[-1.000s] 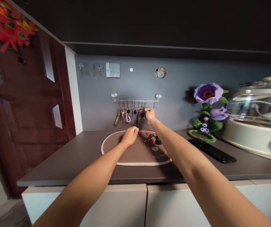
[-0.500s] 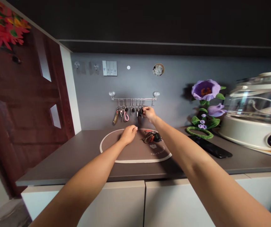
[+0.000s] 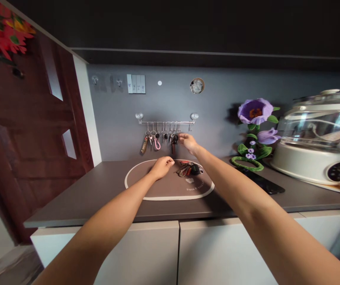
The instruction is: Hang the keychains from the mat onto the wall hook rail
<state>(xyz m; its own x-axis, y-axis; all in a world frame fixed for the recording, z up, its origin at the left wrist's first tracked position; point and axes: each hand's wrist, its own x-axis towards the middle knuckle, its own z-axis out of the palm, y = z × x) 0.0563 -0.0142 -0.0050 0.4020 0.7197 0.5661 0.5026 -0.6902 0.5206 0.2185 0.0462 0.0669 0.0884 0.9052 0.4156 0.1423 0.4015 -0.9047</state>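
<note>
My right hand (image 3: 188,143) is raised at the right part of a clear hook rail (image 3: 165,122) on the grey wall. Its fingers reach leftward, beside a hanging bunch of dark keys (image 3: 174,139), and look apart with nothing held between them. Lower down, my left hand (image 3: 162,168) hovers above the brown oval mat (image 3: 149,191), its fingers curled together and nothing visible in them. Just right of it, a bunch of keys (image 3: 189,169) with a black fob and a braided strap lies on the mat. More keys with a pink loop (image 3: 157,144) hang farther left.
A purple fabric flower (image 3: 255,113) stands at the right, behind a black phone (image 3: 265,182). Beyond it is a white appliance (image 3: 309,162) with a clear cover. A dark cabinet (image 3: 187,27) overhangs the counter (image 3: 78,190). To the left is a reddish-brown door (image 3: 48,158).
My right hand's fingers have straightened and parted slightly beside the hanging dark keys. My left hand has stayed almost in place over the mat. The view has shifted a little.
</note>
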